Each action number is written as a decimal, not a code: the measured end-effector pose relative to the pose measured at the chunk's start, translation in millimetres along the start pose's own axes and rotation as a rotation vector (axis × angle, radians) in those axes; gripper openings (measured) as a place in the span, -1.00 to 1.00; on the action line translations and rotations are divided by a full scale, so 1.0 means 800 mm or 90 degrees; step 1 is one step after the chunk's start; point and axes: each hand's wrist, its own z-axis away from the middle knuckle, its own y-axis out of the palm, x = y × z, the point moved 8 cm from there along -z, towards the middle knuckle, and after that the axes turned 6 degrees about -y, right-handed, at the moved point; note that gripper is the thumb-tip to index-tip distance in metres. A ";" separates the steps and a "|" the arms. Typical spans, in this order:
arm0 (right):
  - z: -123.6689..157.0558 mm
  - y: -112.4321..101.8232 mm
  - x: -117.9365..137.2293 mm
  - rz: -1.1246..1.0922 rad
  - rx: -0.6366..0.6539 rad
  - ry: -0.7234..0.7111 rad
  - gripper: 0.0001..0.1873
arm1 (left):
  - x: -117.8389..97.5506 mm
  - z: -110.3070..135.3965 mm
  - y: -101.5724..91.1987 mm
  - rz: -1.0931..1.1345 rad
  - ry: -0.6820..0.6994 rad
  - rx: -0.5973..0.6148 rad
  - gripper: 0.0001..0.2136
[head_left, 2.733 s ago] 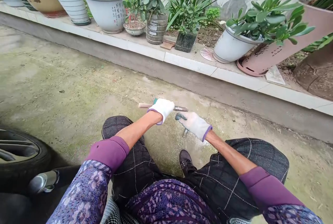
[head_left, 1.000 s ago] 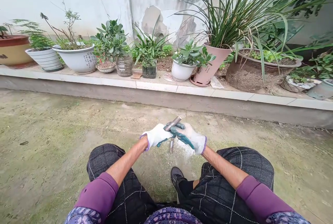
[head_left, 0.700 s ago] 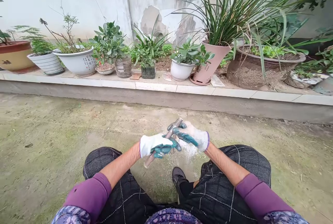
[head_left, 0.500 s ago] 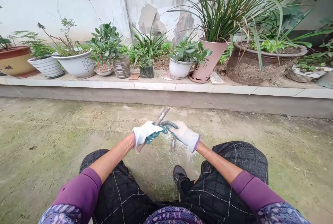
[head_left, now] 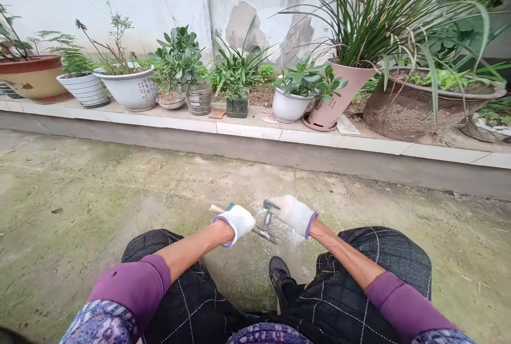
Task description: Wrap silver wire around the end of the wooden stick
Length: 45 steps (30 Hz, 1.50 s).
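My left hand [head_left: 239, 223], in a white glove with a green-coated palm, is closed around a rod [head_left: 264, 234]. The rod has a pale end on the left and a grey-brown shaft with a whitish patch on the right, its right end tilted toward me. My right hand [head_left: 293, 213], gloved in white with dark-coated fingers, is beside the rod's right end, its fingers drawn together. A small greyish piece [head_left: 268, 219] shows just below those fingertips. Whether the fingers hold it or it stands on the ground behind them, I cannot tell.
White powder and crumbs [head_left: 255, 264] lie on the mossy concrete floor [head_left: 99, 200] between my knees, near my shoe [head_left: 279, 269]. Ahead runs a low tiled ledge [head_left: 247, 129] with several potted plants, including a tall pink pot [head_left: 339, 93] and a white pot [head_left: 291, 105].
My left hand has turned over, swinging the rod from pointing up and away to lying across, right end nearer me. My right hand has come away from my left. The view has shifted.
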 end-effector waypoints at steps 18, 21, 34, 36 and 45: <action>-0.015 0.001 0.032 -0.121 -0.108 -0.040 -0.71 | 0.130 -0.022 -0.062 0.230 -0.293 -0.140 -0.69; -0.002 -0.007 0.036 -0.005 -0.063 -0.022 -0.67 | 0.131 -0.034 -0.053 0.184 -0.305 -0.110 -0.71; 0.010 -0.058 -0.031 0.049 -0.132 0.081 -0.66 | 0.021 -0.021 -0.027 -0.009 -0.060 0.056 -0.66; 0.002 -0.044 -0.042 -0.006 -0.145 0.067 -0.69 | 0.016 -0.012 -0.034 0.004 -0.050 0.053 -0.65; -0.017 0.004 -0.023 -0.175 -0.104 0.026 -0.69 | 0.077 0.008 -0.070 0.128 -0.163 -0.115 -0.65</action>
